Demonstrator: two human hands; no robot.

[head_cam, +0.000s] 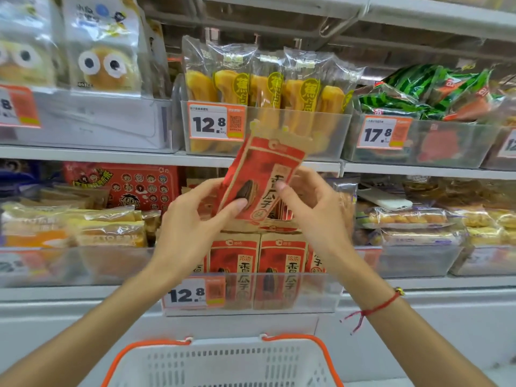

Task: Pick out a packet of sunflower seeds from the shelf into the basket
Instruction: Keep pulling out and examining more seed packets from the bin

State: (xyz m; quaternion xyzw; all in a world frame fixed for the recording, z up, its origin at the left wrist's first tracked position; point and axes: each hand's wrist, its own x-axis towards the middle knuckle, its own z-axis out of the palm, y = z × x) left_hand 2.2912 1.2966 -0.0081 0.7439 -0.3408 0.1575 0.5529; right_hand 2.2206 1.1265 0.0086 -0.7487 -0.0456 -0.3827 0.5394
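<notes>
Above the shelf bin, a tilted seed packet is pinched by left hand and right hand; open air separates it from the near basket.

Sunflower seed packet: flat red and kraft-brown pouch printed with a dark seed and vertical characters, tilted with its top leaning right, held up in front of the shelf above matching packets standing upright in a clear bin. Basket: white slotted plastic with orange handles, directly below.
</notes>
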